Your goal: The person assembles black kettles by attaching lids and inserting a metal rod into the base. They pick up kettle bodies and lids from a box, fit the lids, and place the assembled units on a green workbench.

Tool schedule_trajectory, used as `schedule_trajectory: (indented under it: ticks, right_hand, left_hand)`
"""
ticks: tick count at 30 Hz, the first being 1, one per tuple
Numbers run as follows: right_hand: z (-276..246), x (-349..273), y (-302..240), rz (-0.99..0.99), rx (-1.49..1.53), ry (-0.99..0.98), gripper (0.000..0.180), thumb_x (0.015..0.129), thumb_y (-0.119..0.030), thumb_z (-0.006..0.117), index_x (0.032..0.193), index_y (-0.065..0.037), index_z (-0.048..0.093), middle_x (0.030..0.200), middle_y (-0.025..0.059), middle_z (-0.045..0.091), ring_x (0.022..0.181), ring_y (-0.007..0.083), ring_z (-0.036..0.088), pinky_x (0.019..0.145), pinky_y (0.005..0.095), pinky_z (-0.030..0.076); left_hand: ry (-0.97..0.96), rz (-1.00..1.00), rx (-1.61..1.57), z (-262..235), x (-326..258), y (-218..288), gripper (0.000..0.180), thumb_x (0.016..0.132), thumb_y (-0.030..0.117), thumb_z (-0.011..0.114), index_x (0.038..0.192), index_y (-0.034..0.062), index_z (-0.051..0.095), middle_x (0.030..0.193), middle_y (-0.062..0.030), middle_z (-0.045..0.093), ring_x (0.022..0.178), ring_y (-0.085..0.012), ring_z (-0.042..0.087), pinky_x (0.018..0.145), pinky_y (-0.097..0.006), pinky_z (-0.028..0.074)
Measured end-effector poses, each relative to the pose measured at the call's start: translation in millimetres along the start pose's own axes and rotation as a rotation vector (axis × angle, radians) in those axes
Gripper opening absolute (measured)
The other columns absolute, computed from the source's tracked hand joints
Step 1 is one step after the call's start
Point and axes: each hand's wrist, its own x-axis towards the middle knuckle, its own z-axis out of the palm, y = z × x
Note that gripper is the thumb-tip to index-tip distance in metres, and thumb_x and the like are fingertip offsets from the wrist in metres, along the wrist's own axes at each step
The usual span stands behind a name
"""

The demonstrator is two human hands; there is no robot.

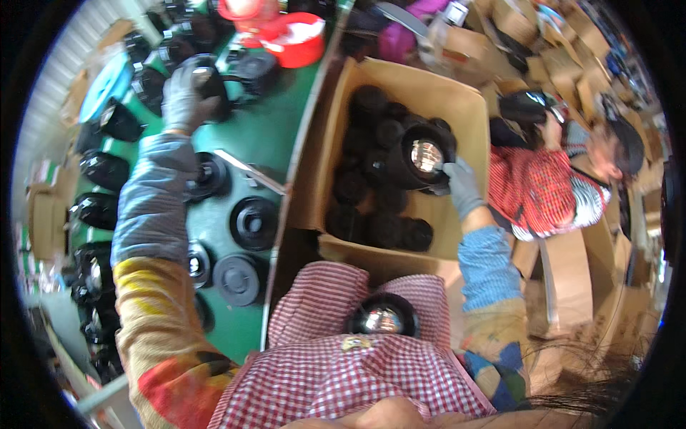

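Observation:
My left hand (182, 101), in a grey glove, reaches over the green table with its fingers closed around a glossy black rounded housing (210, 87). Over a cardboard box (471, 143), my gloved right hand (461, 187) grips a black cylindrical housing (400, 163) by its side. This one's open end faces up and shows a shiny, reflective inside. Below it in the box lie several black round parts (350, 186), dark and hard to make out. A similar black housing (384, 314) with a shiny centre rests on my lap, on the red checked apron.
Black discs (255, 222) lie on the green table (275, 146), near a thin metal strip (250, 171). Glossy black housings (105, 170) line its far left side. A red tub (300, 43) stands at the back. To the right, a person (532, 179) sits among cardboard.

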Motion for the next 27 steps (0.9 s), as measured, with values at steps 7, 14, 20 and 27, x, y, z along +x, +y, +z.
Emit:
schedule_trajectory:
  ticks: [7,14,20,27]
  right_hand:
    - [-86.8,3.5,165.9,0.49,0.029,0.446,0.035,0.085,-0.008,0.053,0.119,-0.002,0.059,0.098,0.0211,0.069,0.074,0.038,0.072,0.053,0.0508,0.062]
    - [-78.7,43.7,263.9,0.748,0.184,0.487,0.048,0.091,-0.001,0.047,0.138,-0.01,0.049,0.127,0.0211,0.061,0.102,0.045,0.068,0.076,0.0625,0.061]
    - [-129.6,50.5,369.4,0.802,-0.246,0.542,0.05,0.09,-0.008,0.057,0.139,-0.016,0.052,0.13,0.0212,0.06,0.113,0.0426,0.063,0.082,0.0568,0.056]
    - [-49.3,-12.5,89.5,0.293,-0.473,0.141,0.091,0.087,-0.04,0.073,0.158,-0.004,0.028,0.159,0.0252,0.036,0.145,0.0396,0.039,0.118,0.0447,0.034]
  left_hand:
    - [-0.106,-0.143,0.056,66.4,-11.4,-46.5,0.052,0.084,0.023,0.076,0.131,0.0084,0.06,0.139,-0.0138,0.058,0.128,-0.0368,0.055,0.107,-0.046,0.045]
    - [-0.098,0.015,-0.064,-23.0,-32.0,13.6,0.035,0.088,0.014,0.072,0.12,0.0036,0.063,0.139,-0.0141,0.06,0.122,-0.0351,0.06,0.1,-0.04,0.05]
    - [-0.046,0.365,-0.468,-47.9,-16.6,151.1,0.038,0.074,0.0,0.081,0.108,0.0026,0.064,0.136,-0.0168,0.06,0.125,-0.0372,0.059,0.101,-0.042,0.051]
    - [-0.281,0.544,-0.646,-30.0,-50.3,280.1,0.03,0.069,0.008,0.081,0.092,0.0032,0.062,0.133,-0.0165,0.061,0.12,-0.0379,0.06,0.099,-0.047,0.051]
